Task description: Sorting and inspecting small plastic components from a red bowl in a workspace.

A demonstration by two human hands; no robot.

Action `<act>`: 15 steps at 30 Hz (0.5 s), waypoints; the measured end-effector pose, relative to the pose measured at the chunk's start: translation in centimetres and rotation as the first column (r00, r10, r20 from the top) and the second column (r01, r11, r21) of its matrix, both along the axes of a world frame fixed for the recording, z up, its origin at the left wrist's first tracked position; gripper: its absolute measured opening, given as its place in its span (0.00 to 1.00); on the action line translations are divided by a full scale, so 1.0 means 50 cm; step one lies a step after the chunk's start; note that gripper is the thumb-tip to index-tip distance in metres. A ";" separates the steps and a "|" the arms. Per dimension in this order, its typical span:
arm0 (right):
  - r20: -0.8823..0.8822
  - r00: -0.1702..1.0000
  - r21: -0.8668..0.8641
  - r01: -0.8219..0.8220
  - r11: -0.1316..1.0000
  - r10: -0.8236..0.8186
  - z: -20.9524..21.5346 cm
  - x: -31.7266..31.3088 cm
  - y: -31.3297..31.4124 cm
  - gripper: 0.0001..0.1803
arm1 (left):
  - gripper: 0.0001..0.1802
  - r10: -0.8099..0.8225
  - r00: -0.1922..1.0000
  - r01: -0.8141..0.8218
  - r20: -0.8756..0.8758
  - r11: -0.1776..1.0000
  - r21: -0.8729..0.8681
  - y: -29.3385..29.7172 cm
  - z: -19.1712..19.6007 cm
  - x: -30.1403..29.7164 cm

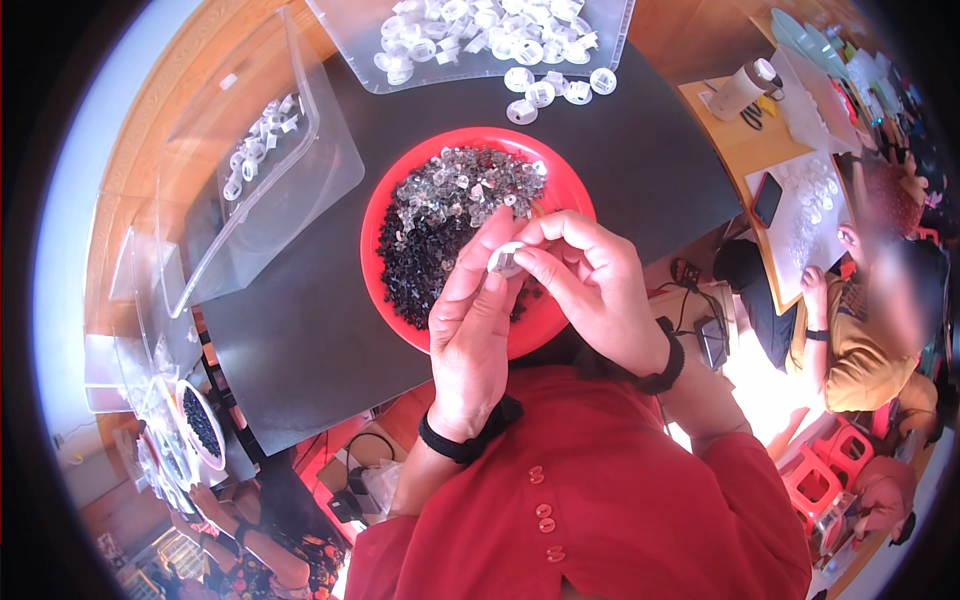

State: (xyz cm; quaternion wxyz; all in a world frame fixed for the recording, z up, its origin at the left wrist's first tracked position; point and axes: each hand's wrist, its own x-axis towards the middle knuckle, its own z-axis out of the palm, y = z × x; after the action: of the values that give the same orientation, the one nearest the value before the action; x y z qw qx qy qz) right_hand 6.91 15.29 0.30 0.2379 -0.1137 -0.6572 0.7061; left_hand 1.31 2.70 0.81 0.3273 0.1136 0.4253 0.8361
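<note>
Above a red basin [580, 190], my two hands meet around one small white round plastic piece [506, 259]. My left hand [472, 310] grips it between thumb and fingers from the left. On its right side, the thumb and index finger of my right hand [592, 275] pinch close against its edge. Whether anything smaller sits in that pinch is hidden. Inside the basin lie many small clear parts [450, 190] at the far side and many small black parts [410, 265] at the left and near side.
A clear bin [375, 80] of white round pieces stands at the far edge, with several loose pieces [540, 95] before it. Left is another clear bin [335, 165] with fewer pieces. All rest on a dark table [310, 330]. Other people sit at a side table [780, 240] on the right.
</note>
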 end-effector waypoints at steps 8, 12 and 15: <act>-0.016 1.000 -0.026 0.012 1.000 -0.012 -0.003 -0.009 -0.023 0.05 | 0.17 0.048 0.982 -0.057 0.184 0.997 0.045 -0.005 -0.006 -0.005; -0.033 0.999 0.027 0.029 0.999 -0.028 0.002 -0.009 -0.023 0.05 | 0.16 0.008 0.982 -0.020 0.187 0.998 0.063 -0.011 -0.002 -0.013; -0.005 0.999 0.019 0.036 0.999 -0.036 -0.002 -0.009 -0.023 0.05 | 0.16 0.031 0.979 -0.036 0.202 0.999 0.021 -0.010 -0.002 -0.012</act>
State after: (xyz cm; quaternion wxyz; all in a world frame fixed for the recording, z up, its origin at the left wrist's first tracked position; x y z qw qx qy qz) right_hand 6.47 14.14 0.18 0.2531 -0.1216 -0.6614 0.6955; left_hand 0.70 2.22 0.72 0.3531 0.0251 0.3815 0.8539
